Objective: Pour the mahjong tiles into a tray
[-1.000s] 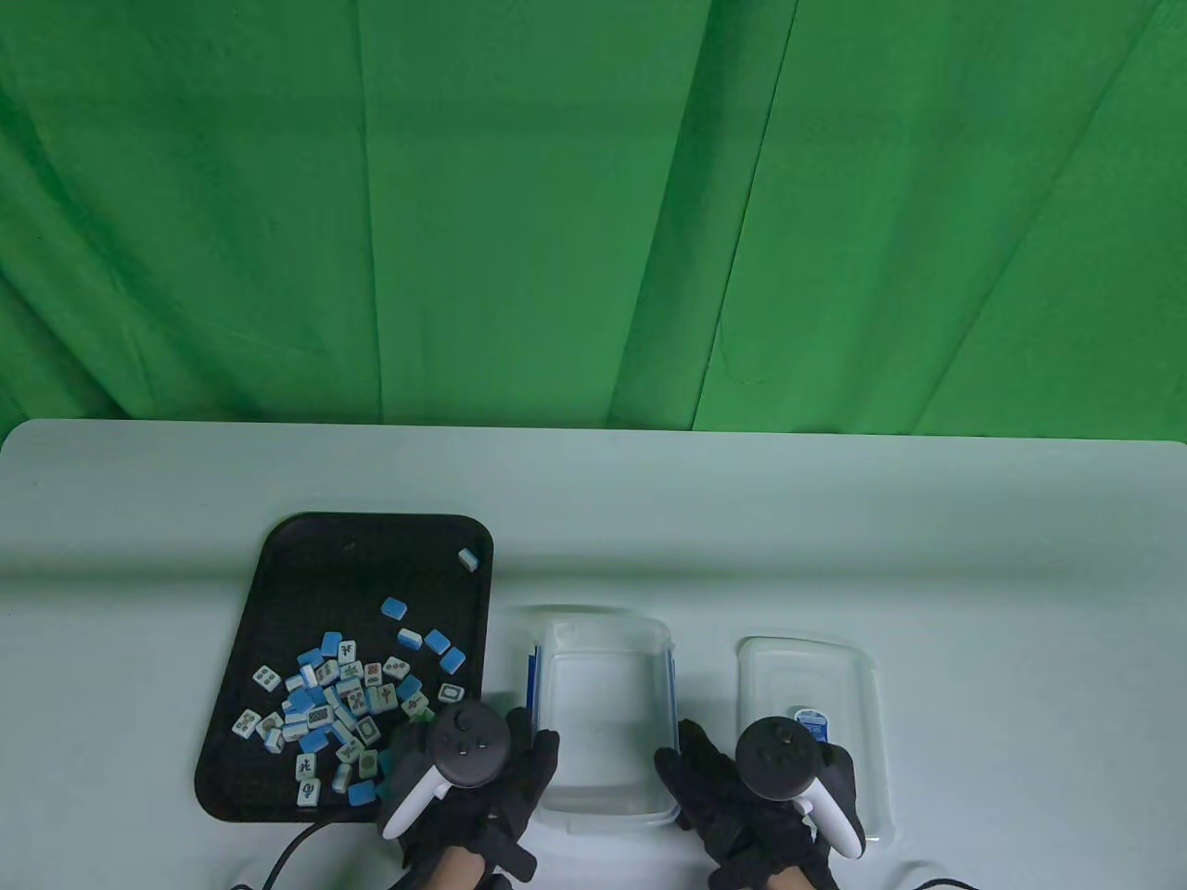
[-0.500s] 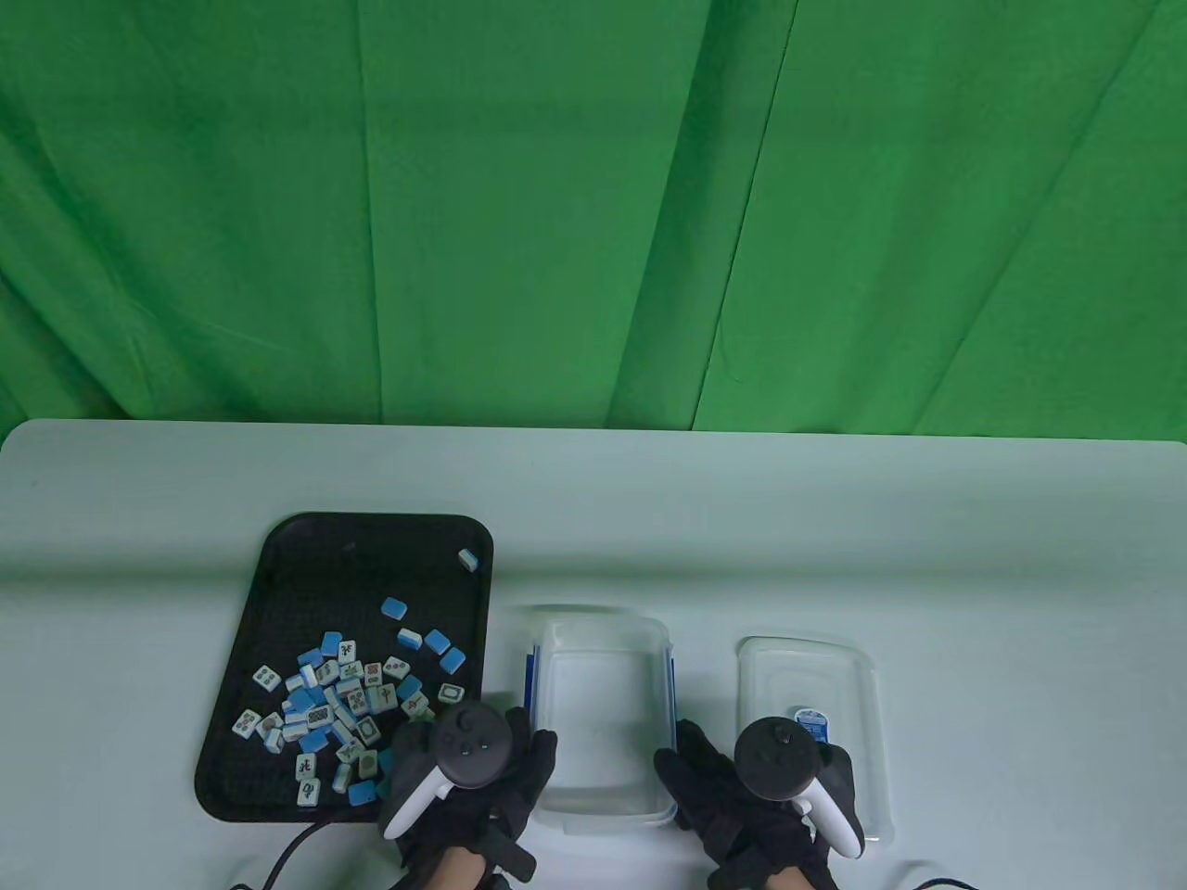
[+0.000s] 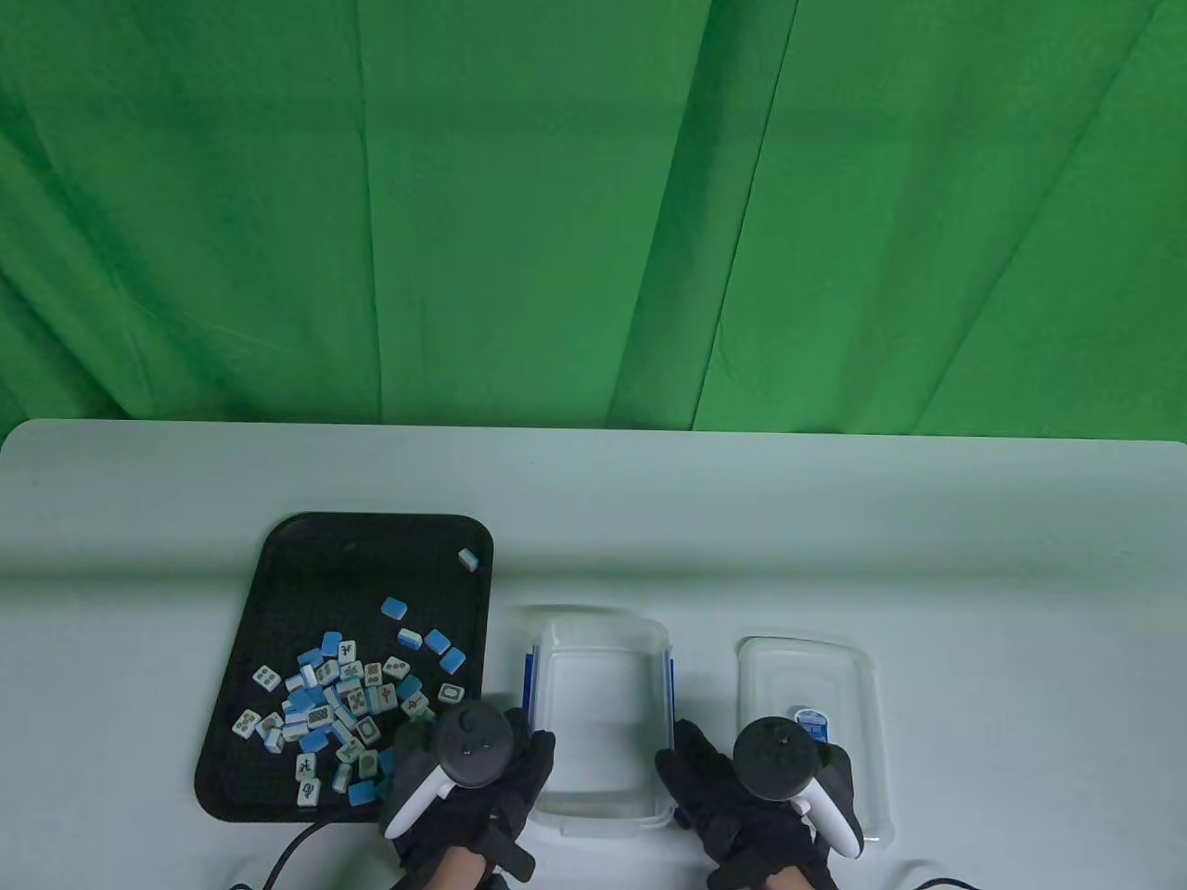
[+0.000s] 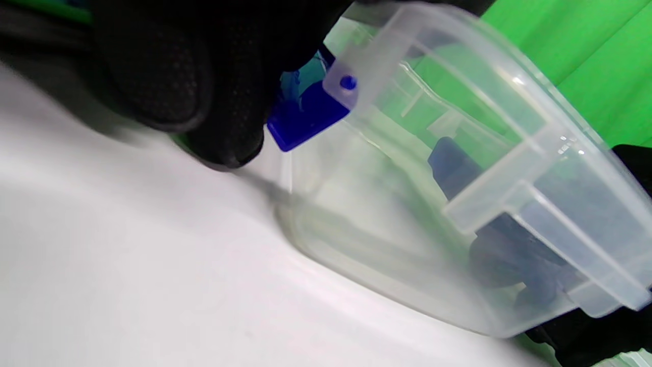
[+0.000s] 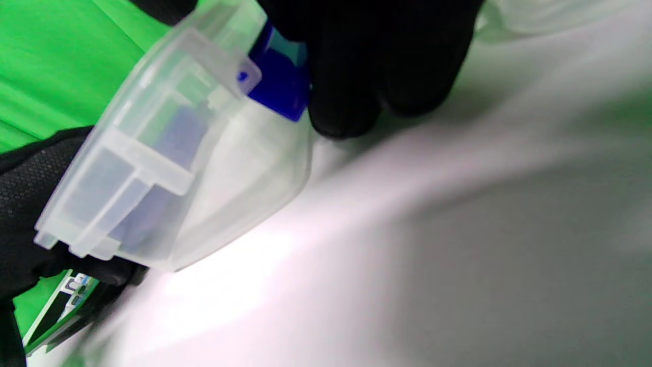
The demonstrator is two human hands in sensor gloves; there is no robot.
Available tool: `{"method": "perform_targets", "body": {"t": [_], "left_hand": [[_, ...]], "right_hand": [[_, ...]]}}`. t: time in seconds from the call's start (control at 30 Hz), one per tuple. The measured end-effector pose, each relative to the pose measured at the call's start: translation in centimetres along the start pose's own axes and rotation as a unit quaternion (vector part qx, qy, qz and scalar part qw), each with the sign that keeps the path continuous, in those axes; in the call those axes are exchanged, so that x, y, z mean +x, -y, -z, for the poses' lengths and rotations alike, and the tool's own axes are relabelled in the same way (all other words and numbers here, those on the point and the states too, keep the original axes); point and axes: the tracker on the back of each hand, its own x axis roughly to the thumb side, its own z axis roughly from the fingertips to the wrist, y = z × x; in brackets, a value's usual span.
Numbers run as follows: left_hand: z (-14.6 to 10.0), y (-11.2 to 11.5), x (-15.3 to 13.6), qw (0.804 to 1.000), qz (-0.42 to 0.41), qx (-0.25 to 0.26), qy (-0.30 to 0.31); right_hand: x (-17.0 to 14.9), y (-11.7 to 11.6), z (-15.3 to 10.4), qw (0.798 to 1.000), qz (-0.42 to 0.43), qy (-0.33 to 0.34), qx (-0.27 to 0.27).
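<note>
On the table view, the black tray lies at the left with the mahjong tiles scattered over its near half, one stray tile up by its far right corner. Just right of it stands the clear container, empty, and right again, apart from it, the clear lid lies flat. The left hand grips the container's near left corner and the right hand its near right corner. Against half a second and a second ago, the container's near edge has crept slightly away from the table's front edge, and both hands with it; the tiles have not stirred. I judge the pour done and the box being set down or squared up (a small tidy-up, nothing more).

From the left wrist view, the left hand's gloved fingers curl round the container's rim beside a blue latch, the clear wall tilted, its lower edge at the white table.

From the right wrist view, the right hand's fingers pinch the opposite rim over the other blue latch; the left glove shows beyond the box.
</note>
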Motion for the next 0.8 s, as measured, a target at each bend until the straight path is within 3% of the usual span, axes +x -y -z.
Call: {"method": "perform_targets", "body": {"t": [0.17,0.23,0.37,0.43,0.53,0.67,0.8], "left_hand": [[-0.4,-0.2,0.3,0.999,0.027,0.015,-0.036],[-1.3,-1.1,1.5,0.988,0.126,0.063,-0.063],[-3.4,-2.8,4.0,0.957,0.237,0.133,-0.100],[-4.5,-3.7,5.3,0.951,0.242,0.180,-0.065],[-5.7,-4.1,7.9,0.956,0.211,0.204,0.005],[-6.1,-3.1,12.1,0.967,0.163,0.169,0.099],[-5.3,-1.8,16.4,0.973,0.152,0.121,0.122]], "right_hand": [[0.1,0.1,-0.1,1.000,-0.006,-0.005,-0.008],[0.6,0.9,-0.9,0.996,-0.062,-0.010,-0.061],[1.5,3.8,-3.3,0.978,-0.156,-0.016,-0.138],[0.7,5.6,-4.5,0.966,-0.169,-0.035,-0.191],[-1.7,8.4,-5.3,0.954,-0.164,-0.088,-0.236],[-4.9,10.4,-5.3,0.946,-0.137,-0.154,-0.250],[-7.1,10.9,-4.8,0.943,-0.128,-0.204,-0.231]]}}
